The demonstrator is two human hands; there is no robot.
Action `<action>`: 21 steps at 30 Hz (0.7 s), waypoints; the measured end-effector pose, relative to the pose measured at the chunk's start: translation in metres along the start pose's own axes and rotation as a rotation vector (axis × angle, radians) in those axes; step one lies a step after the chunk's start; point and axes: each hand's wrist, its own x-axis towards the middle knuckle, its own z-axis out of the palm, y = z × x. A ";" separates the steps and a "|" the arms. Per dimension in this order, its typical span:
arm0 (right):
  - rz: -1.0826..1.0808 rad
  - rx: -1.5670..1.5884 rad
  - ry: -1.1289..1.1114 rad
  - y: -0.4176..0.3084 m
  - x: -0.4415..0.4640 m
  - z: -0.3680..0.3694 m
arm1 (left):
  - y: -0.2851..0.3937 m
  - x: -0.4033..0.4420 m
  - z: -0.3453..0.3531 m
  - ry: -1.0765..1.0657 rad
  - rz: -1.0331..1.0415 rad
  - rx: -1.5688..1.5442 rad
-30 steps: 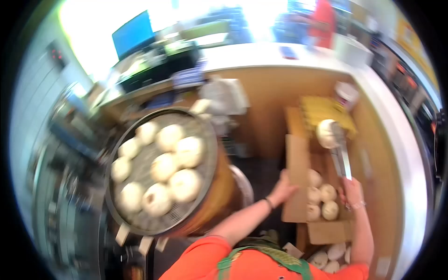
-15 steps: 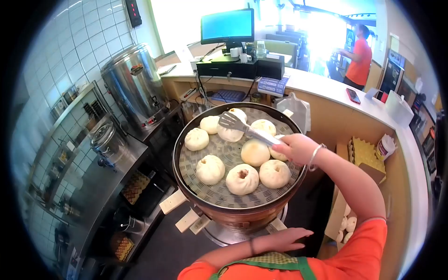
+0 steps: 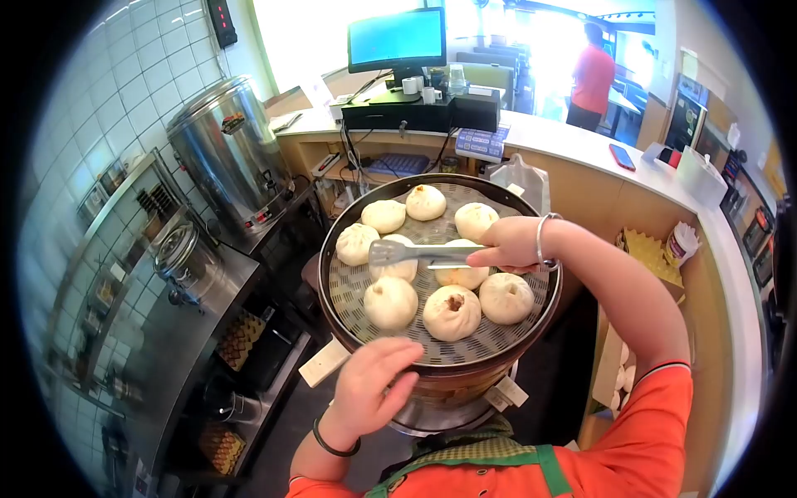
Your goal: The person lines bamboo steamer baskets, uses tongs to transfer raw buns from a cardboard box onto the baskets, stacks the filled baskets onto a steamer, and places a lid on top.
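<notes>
A round steamer [image 3: 325, 286] with a slotted liner holds several white steamed buns [image 3: 390, 303]. My right hand [image 3: 516, 242] is closed around the handle of metal tongs [image 3: 419, 252], held low and nearly level over the middle of the steamer. The tongs' tips lie over a bun on the left, partly covering it; whether they grip it I cannot tell. At the front left rim is my left hand [image 3: 374, 386], holding nothing, fingers stretched and thumb apart. One front bun [image 3: 452, 313] shows dark filling at its top.
On the left stand a large steel urn [image 3: 232, 158] and a steel counter [image 3: 203, 307]. Behind the steamer, a monitor [image 3: 397, 40] and a phone [image 3: 622, 158] sit on the white counter. Wooden blocks [image 3: 324, 363] stick out below the steamer. Another person [image 3: 591, 79] stands beyond.
My left hand has risen from below the steamer to its front left rim. The tongs have swung lower and more level. The buns appear shifted around the steamer, and the other person has turned.
</notes>
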 end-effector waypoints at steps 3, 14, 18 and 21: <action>-0.067 -0.017 -0.091 -0.003 -0.004 0.001 | -0.009 -0.002 -0.011 0.068 0.008 0.066; -0.059 -0.221 0.450 0.043 -0.095 -0.019 | -0.037 0.032 -0.018 -0.250 -0.080 0.451; -0.006 -0.210 0.413 0.048 -0.131 0.008 | -0.082 0.084 -0.031 -0.476 -0.033 0.340; -0.002 -0.294 0.452 0.054 -0.150 0.032 | -0.098 0.118 -0.039 -0.750 -0.093 0.224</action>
